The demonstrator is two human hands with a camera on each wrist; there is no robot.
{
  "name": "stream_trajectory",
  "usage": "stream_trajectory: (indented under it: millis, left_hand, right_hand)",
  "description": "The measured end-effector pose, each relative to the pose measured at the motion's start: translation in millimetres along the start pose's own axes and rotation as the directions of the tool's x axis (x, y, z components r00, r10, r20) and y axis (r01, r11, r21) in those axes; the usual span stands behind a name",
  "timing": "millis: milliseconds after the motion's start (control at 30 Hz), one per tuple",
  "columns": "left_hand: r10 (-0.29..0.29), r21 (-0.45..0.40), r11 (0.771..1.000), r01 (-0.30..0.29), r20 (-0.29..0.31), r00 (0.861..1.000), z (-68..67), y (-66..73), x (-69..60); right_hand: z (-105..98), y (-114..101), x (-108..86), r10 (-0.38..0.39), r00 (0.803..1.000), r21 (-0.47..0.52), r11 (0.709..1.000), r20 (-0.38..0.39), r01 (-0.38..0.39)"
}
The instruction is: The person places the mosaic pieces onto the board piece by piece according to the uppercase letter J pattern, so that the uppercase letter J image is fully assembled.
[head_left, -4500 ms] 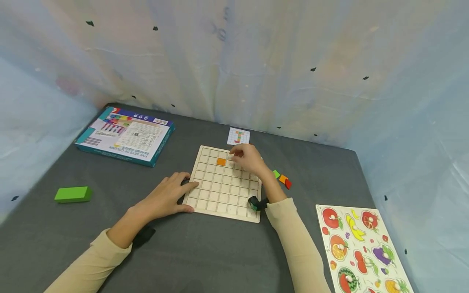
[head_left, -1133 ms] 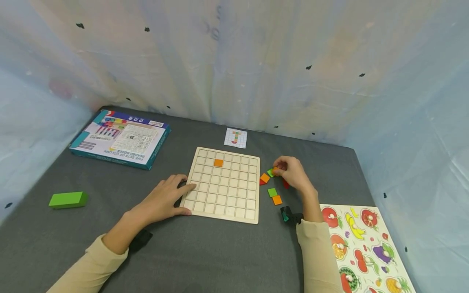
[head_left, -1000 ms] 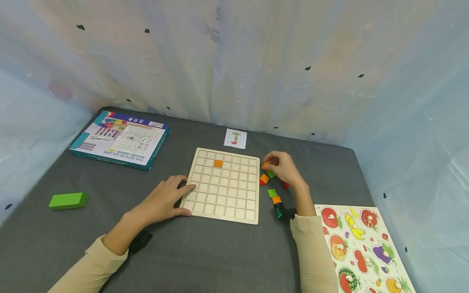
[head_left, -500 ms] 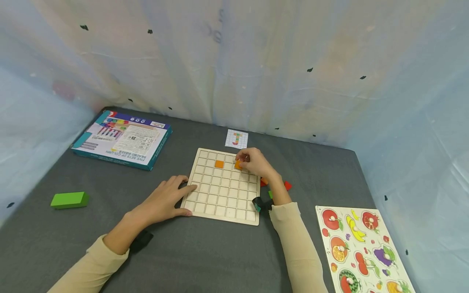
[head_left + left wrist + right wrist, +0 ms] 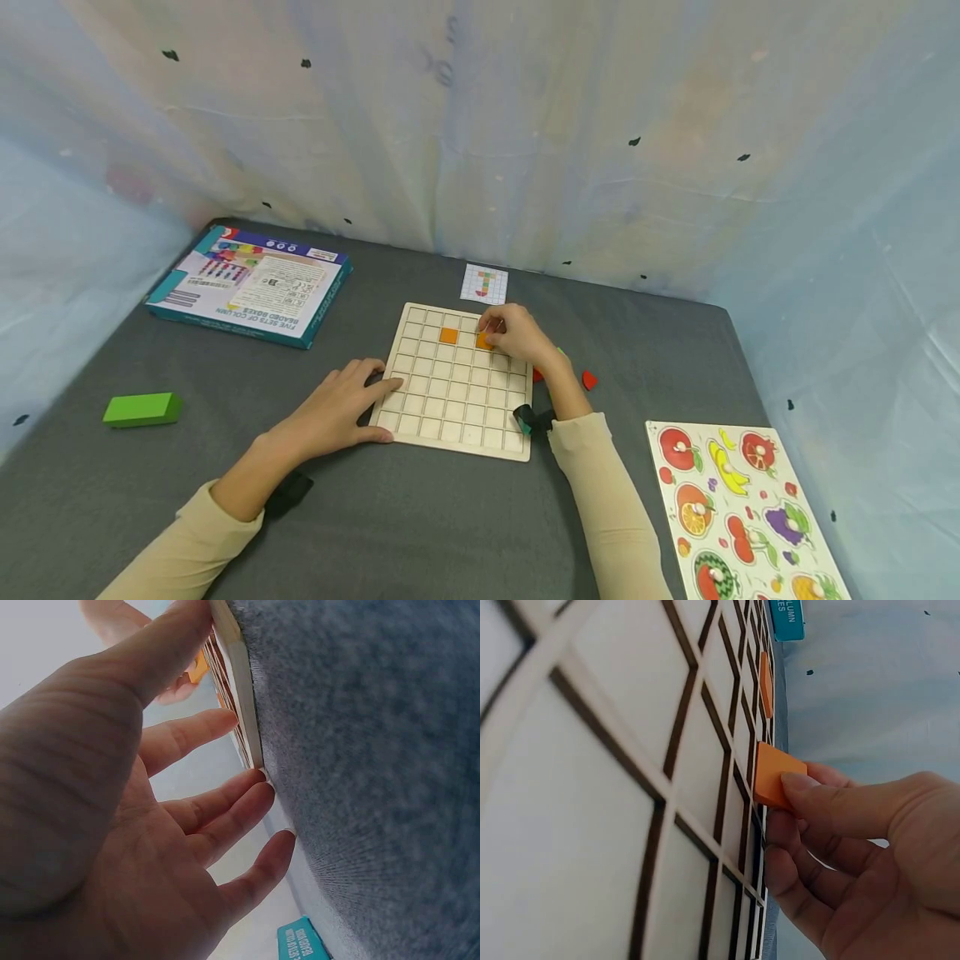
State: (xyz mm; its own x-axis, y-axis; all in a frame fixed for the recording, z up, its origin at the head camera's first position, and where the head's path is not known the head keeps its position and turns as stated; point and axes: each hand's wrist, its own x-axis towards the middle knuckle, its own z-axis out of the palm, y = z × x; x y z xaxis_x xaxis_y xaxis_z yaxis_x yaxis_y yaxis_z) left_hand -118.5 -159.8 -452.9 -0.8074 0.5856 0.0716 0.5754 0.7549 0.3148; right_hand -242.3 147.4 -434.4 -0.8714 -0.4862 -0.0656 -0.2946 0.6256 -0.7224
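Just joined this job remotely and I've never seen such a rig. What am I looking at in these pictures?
There is no machine here: a person works bare-handed. The wide picture is taken from the head, looking forward and down; the two close ones from the wrists. On the dark table lies a wooden grid board with one orange tile on it. Behind it is a pattern card; around lie a box, a green block, a fruit puzzle and small coloured pieces, partly hidden. The left hand rests at the board's left edge, while the right hand pinches a second orange tile at the board.
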Motion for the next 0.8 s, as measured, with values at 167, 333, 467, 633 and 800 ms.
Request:
stream_trajectory:
  millis: [167, 333, 467, 633, 800]
  left_hand:
    - [-0.001, 0.003, 1.0, 0.001, -0.001, 1.0, 0.6, -0.3, 0.2]
    - [0.0, 0.007, 1.0, 0.0, 0.001, 1.0, 2.0, -1.0, 0.2]
    - [0.002, 0.007, 1.0, -0.002, 0.002, 1.0, 2.1, -0.9, 0.6]
    - [0.003, 0.006, 1.0, -0.003, 0.003, 1.0, 1.3, -0.5, 0.5]
    - [0.002, 0.005, 1.0, -0.002, 0.005, 1.0, 1.0, -0.6, 0.6]
  right_hand:
    - [0.0, -0.4, 0.0, -0.005, 1.0, -0.003, 1.0, 0.005, 0.005]
    - [0.7, -1.8, -1.7, -0.009, 1.0, -0.017, 1.0, 0.002, 0.009]
    - [1.6, -4.2, -3.3, -0.001, 1.0, -0.043, 0.999, -0.01, 0.001]
    - [4.1, -4.1, -4.3, 0.009, 1.0, -0.088, 0.996, -0.029, -0.012]
    - [4.8, -6.3, -5.9, 0.003, 0.999, -0.122, 0.992, -0.044, -0.009]
